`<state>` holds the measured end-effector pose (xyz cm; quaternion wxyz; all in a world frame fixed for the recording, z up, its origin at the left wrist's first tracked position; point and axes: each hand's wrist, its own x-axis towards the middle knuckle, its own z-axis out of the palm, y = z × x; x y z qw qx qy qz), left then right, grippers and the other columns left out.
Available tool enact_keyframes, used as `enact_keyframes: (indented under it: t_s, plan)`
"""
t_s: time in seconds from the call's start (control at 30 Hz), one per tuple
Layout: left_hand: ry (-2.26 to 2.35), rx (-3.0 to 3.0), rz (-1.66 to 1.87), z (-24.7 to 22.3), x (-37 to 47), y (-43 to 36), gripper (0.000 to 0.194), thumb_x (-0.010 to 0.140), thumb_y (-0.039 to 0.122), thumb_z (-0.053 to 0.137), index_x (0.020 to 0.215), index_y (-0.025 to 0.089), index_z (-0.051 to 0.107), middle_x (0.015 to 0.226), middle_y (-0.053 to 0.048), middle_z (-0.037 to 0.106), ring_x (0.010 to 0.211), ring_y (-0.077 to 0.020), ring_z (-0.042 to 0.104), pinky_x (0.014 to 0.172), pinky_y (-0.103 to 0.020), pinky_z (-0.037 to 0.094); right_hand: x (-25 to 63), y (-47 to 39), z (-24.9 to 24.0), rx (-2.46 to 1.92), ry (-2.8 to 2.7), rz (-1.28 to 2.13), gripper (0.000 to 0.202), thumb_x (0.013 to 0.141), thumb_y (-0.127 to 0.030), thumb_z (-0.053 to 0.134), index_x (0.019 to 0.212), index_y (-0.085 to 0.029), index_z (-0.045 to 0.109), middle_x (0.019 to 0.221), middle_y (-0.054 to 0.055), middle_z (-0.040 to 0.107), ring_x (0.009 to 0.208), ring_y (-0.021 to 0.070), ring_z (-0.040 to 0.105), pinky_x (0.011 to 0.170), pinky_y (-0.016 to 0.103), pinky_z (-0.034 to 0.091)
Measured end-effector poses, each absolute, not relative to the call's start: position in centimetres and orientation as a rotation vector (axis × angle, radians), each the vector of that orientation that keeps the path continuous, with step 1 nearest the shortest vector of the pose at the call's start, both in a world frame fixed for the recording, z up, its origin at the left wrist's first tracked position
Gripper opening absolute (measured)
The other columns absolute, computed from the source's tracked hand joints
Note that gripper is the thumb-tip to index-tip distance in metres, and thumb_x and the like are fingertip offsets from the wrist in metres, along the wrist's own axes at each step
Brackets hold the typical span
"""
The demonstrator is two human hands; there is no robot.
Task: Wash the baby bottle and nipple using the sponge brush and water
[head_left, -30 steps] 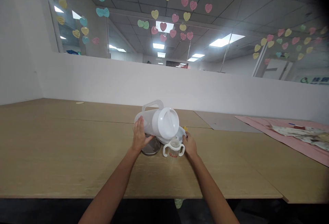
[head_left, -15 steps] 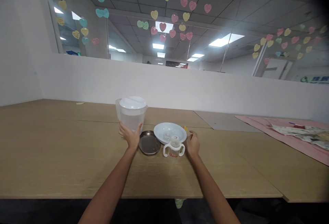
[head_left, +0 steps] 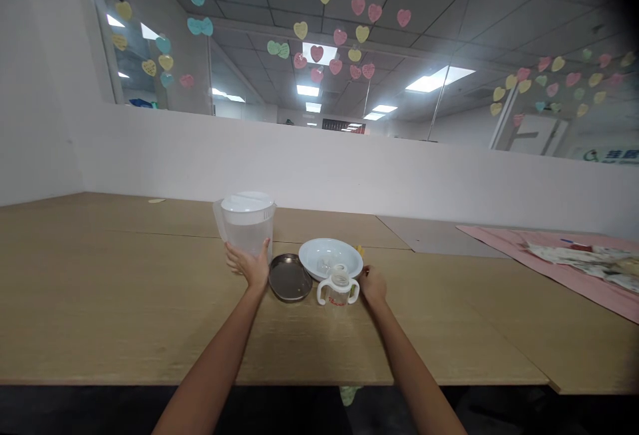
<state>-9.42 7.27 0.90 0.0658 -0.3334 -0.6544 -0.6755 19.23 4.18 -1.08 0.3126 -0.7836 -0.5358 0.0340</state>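
My left hand (head_left: pixel 249 263) is wrapped around the lower right side of a translucent plastic pitcher (head_left: pixel 247 232) with a white lid, which stands upright on the table. My right hand (head_left: pixel 373 285) has its fingers curled close to the right rim of a white bowl (head_left: pixel 308 252); what they hold, if anything, is hidden. Clear small pieces lie inside the bowl. In front of it stands an open clear baby bottle (head_left: pixel 337 294) with two white handles and red lettering. A round dark metal tray (head_left: pixel 289 282) lies between the pitcher and the bottle.
A small yellow item (head_left: pixel 360 249) shows behind the bowl's right rim. Far right, a pink cloth (head_left: pixel 492 239) carries papers and a blue pen. The wooden table (head_left: pixel 124 302) meets a white wall (head_left: pixel 319 169) at the back.
The pitcher has moved left and slightly down, with my left hand on it. My right hand has come lower, its fingers now more curled near the bowl's rim.
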Motion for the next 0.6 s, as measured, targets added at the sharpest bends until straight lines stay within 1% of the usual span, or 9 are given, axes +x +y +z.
enact_keyframes:
  t_s: [0.17,0.3,0.47,0.6]
  plan:
    - [-1.99,-0.972,-2.055,0.4,-9.6,7.6,0.105,0.058,0.065,0.06,0.135,0.009,0.014,0.129,-0.028,0.032,0.119,-0.0446,0.03,0.09,-0.063,0.025,19.1,4.2,-1.2,-2.141,-1.495,-0.009,0.028,0.079,-0.021,0.041,0.091,-0.012,0.065,0.092,0.015,0.064,0.086,0.0205,0.06,0.067,0.026,0.042]
    - [-1.989,-1.002,-2.026,0.3,-9.6,7.6,0.104,0.059,0.064,0.059,0.135,0.011,0.013,0.13,-0.028,0.031,0.12,-0.0435,0.028,0.09,-0.062,0.025,19.0,4.0,-1.0,-2.157,-1.557,-0.034,0.028,0.08,-0.021,0.041,0.087,-0.012,0.066,0.09,0.016,0.064,0.085,0.0215,0.06,0.067,0.026,0.042]
    - [-2.032,-1.083,-2.0,0.6,-9.3,7.5,0.105,0.059,0.064,0.06,0.135,0.01,0.011,0.133,-0.028,0.027,0.122,-0.0424,0.026,0.093,-0.06,0.024,18.8,3.7,-0.6,-2.149,-1.612,-0.031,0.032,0.082,-0.031,0.041,0.09,-0.014,0.066,0.091,0.014,0.062,0.087,0.0215,0.059,0.07,0.027,0.042]
    - [-2.048,-1.057,-1.961,1.3,-9.2,7.0,0.109,0.059,0.063,0.06,0.136,0.008,0.006,0.135,-0.03,0.02,0.125,-0.0431,0.019,0.094,-0.061,0.02,18.7,3.6,-0.6,-2.141,-1.661,-0.086,0.033,0.081,-0.033,0.041,0.092,-0.013,0.066,0.093,0.015,0.061,0.093,0.023,0.056,0.075,0.029,0.041]
